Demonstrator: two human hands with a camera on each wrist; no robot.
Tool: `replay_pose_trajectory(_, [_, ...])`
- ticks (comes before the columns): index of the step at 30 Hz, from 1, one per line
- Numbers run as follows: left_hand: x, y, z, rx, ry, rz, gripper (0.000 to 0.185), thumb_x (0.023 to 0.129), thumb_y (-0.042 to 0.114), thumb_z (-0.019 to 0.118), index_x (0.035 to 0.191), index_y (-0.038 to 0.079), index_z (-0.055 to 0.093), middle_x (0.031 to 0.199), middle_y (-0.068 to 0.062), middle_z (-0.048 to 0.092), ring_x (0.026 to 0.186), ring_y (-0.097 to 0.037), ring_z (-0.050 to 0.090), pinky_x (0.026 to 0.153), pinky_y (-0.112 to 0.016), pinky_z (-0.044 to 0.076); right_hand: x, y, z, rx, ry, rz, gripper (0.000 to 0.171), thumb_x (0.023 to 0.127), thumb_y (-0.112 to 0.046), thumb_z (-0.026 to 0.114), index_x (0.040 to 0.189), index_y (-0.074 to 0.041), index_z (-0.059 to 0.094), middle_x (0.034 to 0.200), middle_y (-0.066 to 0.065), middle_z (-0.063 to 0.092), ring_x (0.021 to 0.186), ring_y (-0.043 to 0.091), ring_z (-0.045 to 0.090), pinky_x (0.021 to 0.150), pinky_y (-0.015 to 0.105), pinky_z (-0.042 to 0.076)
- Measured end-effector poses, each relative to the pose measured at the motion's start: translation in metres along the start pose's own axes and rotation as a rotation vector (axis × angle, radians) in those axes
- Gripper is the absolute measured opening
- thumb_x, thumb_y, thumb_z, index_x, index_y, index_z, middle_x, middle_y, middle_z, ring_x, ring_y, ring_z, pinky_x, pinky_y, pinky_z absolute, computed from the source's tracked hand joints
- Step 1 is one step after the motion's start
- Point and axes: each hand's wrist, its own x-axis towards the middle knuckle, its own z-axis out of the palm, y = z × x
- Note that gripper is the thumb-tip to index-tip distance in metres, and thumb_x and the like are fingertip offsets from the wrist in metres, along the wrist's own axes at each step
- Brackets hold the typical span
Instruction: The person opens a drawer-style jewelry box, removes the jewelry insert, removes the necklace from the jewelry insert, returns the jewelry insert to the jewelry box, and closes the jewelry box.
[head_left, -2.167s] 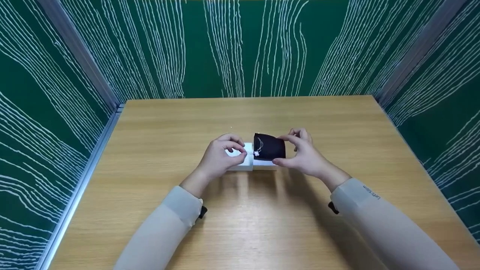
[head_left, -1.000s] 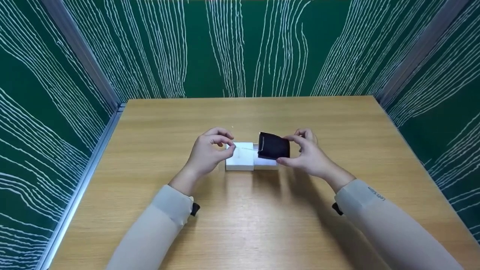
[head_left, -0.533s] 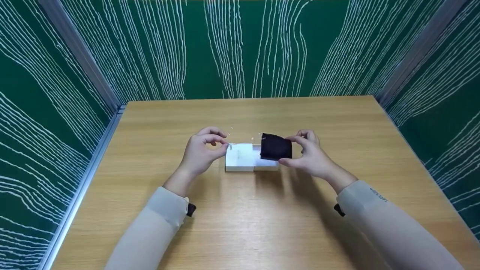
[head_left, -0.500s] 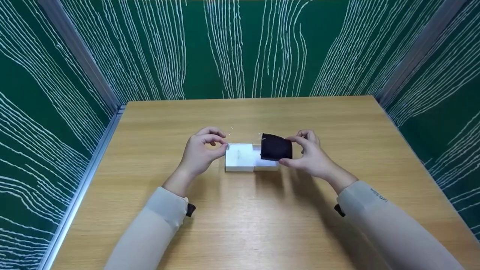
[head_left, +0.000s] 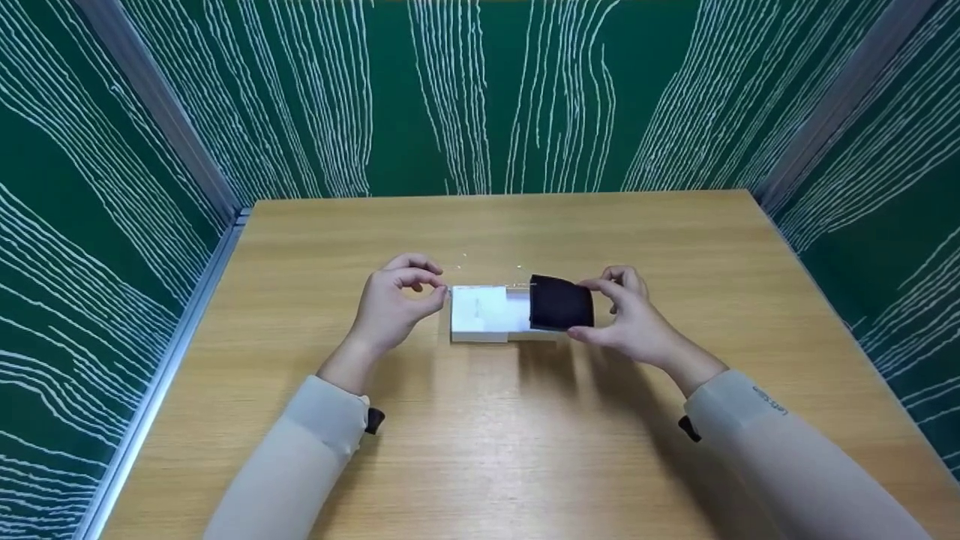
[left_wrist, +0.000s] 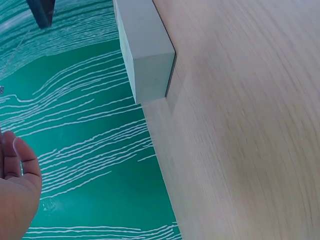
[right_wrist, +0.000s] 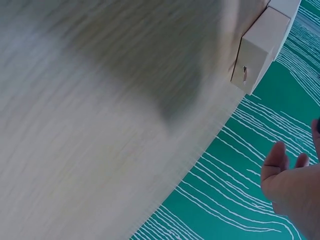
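Observation:
A thin silver chain [head_left: 517,285] with small charms stretches between my two hands, above the back edge of a white box. My left hand [head_left: 396,306] pinches its left end between thumb and forefinger. The chain's other end meets the upper left corner of a black jewellery pad [head_left: 562,304]. Gripping that pad at its right side, thumb below and fingers above, is my right hand [head_left: 626,322]. The left wrist view catches a corner of the dark pad [left_wrist: 42,11] and part of the left hand [left_wrist: 17,185]. The right wrist view shows the right hand [right_wrist: 295,185] only partly.
Below the pad lies the white box's outer sleeve [head_left: 478,315], its drawer [head_left: 519,307] slid out to the right. A small slot marks the drawer's end [right_wrist: 250,65]. The wooden table [head_left: 480,435] is bounded by green walls [head_left: 409,97] with white lines.
My left hand has moved left, drawing the chain away from the pad's face until it spans the gap. My right hand and the pad have shifted right, and slightly lower since half a second ago.

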Motion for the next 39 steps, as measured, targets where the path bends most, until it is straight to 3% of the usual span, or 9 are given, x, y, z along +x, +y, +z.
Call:
replay_pose_trajectory(10, [-0.003,-0.004,-0.002,0.010,0.009,-0.016,0.007,0.100,0.018,0.088,0.102,0.011,0.090,0.128,0.001,0.074,0.126,-0.021,0.063,0.106,-0.041,0.056,-0.008,0.010,0.000,0.017,-0.008,-0.050,0.073,0.085,-0.023,0.099,0.149,-0.006,0.069,0.142,0.015,0.035,0.135,0.034,0.031,0.102,0.043,0.035])
replay_pose_trajectory(22, [-0.004,-0.005,-0.004,0.004,0.013,-0.031,0.005,0.100,0.015,0.087,0.102,0.011,0.089,0.129,0.000,0.073,0.123,-0.021,0.063,0.104,-0.038,0.055,-0.013,0.012,0.000,0.004,-0.009,-0.038,0.070,0.086,-0.021,0.099,0.148,-0.006,0.070,0.142,0.015,0.035,0.136,0.035,0.031,0.102,0.042,0.034])
replay_pose_trajectory(39, [-0.003,-0.004,-0.005,-0.006,0.019,0.001,0.005,0.100,0.014,0.087,0.101,0.011,0.090,0.130,-0.003,0.073,0.120,-0.023,0.062,0.107,-0.056,0.055,-0.011,0.016,0.000,0.006,-0.020,-0.024,0.072,0.088,-0.027,0.098,0.149,-0.006,0.068,0.143,0.013,0.031,0.138,0.037,0.027,0.103,0.042,0.032])
